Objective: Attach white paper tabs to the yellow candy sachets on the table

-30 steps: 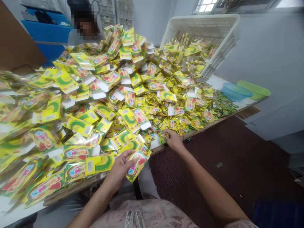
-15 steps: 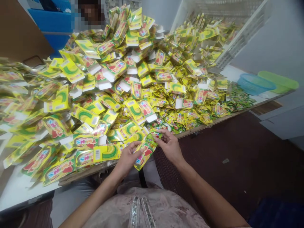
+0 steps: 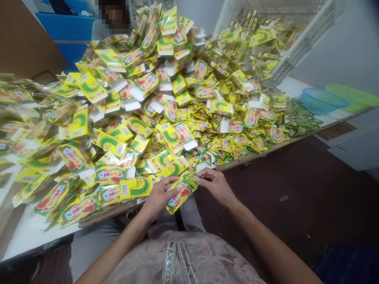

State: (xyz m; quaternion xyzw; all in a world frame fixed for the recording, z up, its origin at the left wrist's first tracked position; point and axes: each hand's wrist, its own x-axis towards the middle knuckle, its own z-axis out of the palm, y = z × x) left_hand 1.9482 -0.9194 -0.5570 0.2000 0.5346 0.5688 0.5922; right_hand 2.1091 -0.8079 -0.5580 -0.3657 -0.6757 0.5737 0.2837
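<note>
Over the table's front edge, my left hand (image 3: 160, 198) grips a small yellow and green printed carton (image 3: 181, 194) between thumb and fingers. The carton is tilted, its upper right end towards my other hand. At that end, a small green sachet (image 3: 192, 178) sits partly inside the carton's mouth. My right hand (image 3: 218, 187) is closed in a pinch on the sachet's outer part, and its fingertips hide some of it. Just beyond my hands lie more yellow cartons (image 3: 173, 167) and loose green and yellow sachets (image 3: 219, 157).
A large heap of cartons (image 3: 115, 100) covers the table (image 3: 22, 236). A white crate (image 3: 308, 39) lies tipped at the back right, with packets spilling from it. A blue basket (image 3: 322, 100) and a green tray (image 3: 351, 98) stand at the right. Another person (image 3: 112, 27) is behind the heap.
The green sachet has gone deeper into the carton, so less of it shows. My right hand has shifted slightly down with it. My left hand keeps its hold on the carton.
</note>
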